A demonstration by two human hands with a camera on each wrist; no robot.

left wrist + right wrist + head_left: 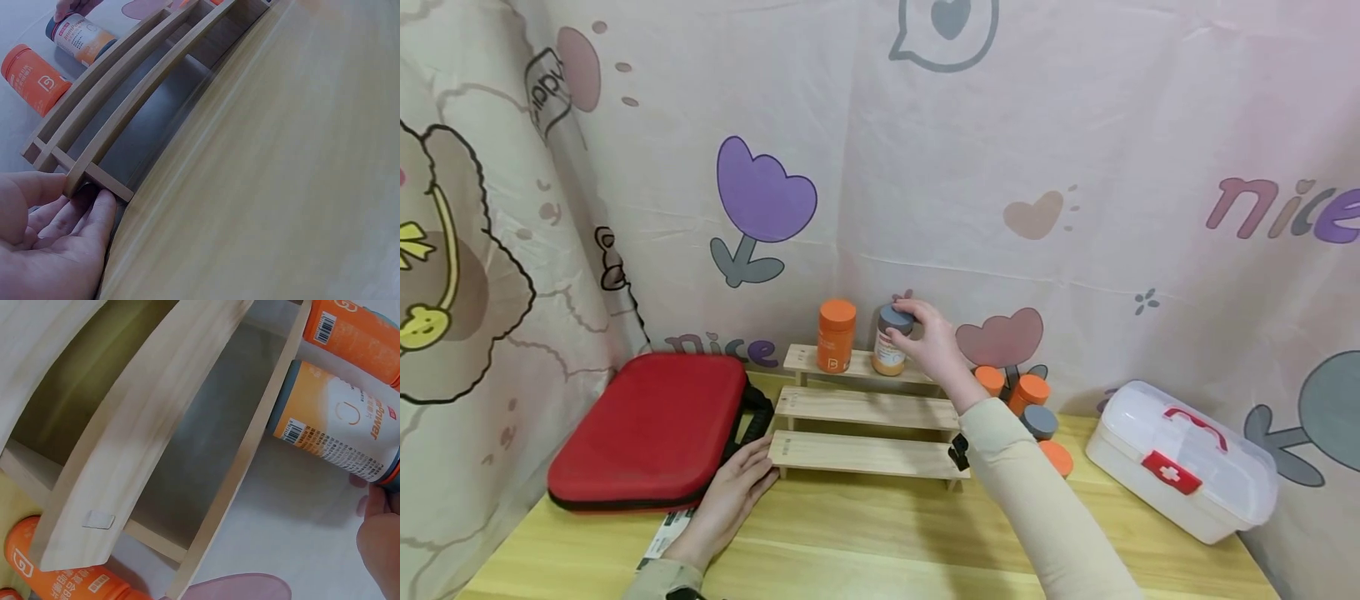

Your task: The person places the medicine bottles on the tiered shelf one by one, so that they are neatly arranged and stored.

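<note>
Right grip (931,340) pinches grey lid (894,316); bottle (888,357) below, on top shelf (802,357)

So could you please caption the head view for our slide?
Right hand grips a grey-lidded bottle beside an orange bottle atop a wooden rack; left hand holds its lowest tier.

I stretch my right arm (1037,492) forward, the right hand (936,346) pinching between thumb and fingers. My left hand (733,496) sits lower, thumb opposite its fingers. Pale sleeves (1000,433) cover both arms.
</note>
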